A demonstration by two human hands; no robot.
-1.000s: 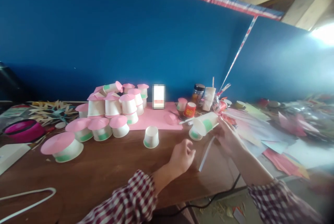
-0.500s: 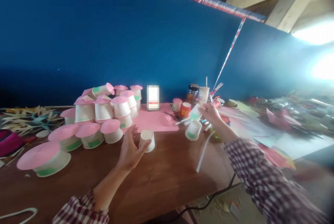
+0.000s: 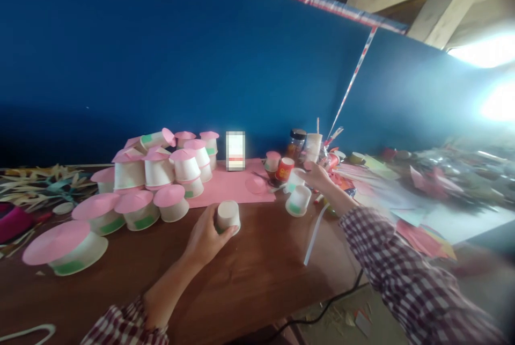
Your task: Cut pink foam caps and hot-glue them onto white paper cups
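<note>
An upside-down white paper cup [image 3: 228,215] stands on the brown table [image 3: 257,270], and my left hand [image 3: 207,232] is closed around its left side. Farther off to the right, my right hand [image 3: 317,177] has its fingertips on another white paper cup [image 3: 295,180] with a green patch; the fingers partly hide the cup's right side. Just in front of it is a similar paper cup [image 3: 298,201] with a green patch. On the left are several stacked paper cups [image 3: 131,173] with pink paper tops.
A sheet of pink paper [image 3: 225,186] lies at the back, with a blurred-out upright object [image 3: 235,151] on it. A red cup [image 3: 285,169] and a dark-lidded jar [image 3: 296,142] are near my right hand. Paper and clutter [image 3: 434,178] cover the right side; a blue wall [image 3: 201,66] rises behind.
My left hand has closed on the upside-down cup, its fingers having been apart beside it. My right hand has lowered its cup slightly to the left, behind the other cup.
</note>
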